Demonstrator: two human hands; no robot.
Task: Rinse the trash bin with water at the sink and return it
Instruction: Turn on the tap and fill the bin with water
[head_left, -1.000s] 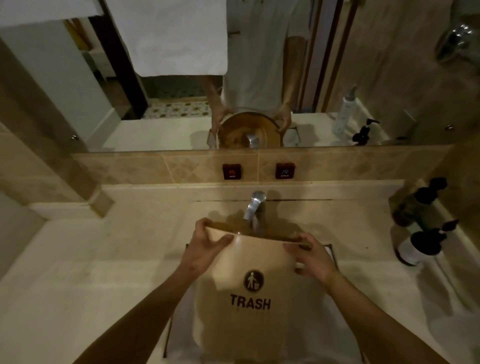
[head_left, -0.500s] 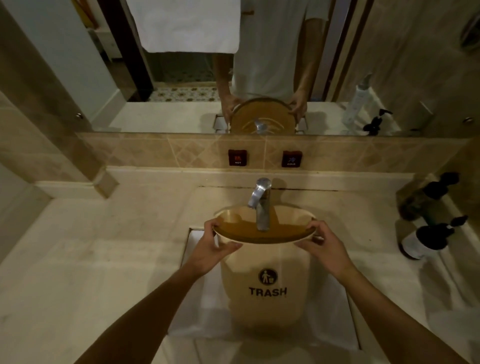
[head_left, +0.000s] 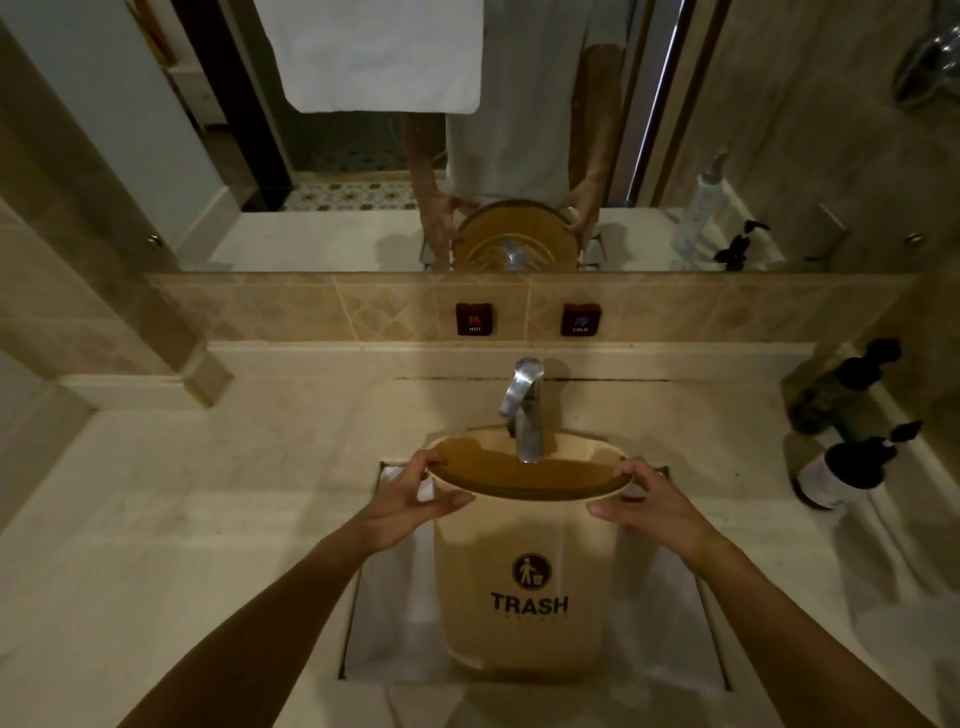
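A beige trash bin (head_left: 524, 566) with a black "TRASH" label stands upright in the rectangular sink (head_left: 384, 639), its open mouth right under the metal faucet (head_left: 523, 410). My left hand (head_left: 410, 499) grips the bin's rim on the left side. On the right side of the rim sits my right hand (head_left: 649, 506), also gripping it. The faucet spout dips into the bin's opening. No running water is visible.
Red HOT button (head_left: 474, 318) and blue COLD button (head_left: 581, 318) sit on the tiled backsplash behind the faucet. Two dark pump bottles (head_left: 844, 462) stand on the counter at right. A mirror above reflects the bin and my arms.
The bin went from tilted toward me to upright, and settled lower in the sink under the faucet. Both hands kept their hold on the rim.
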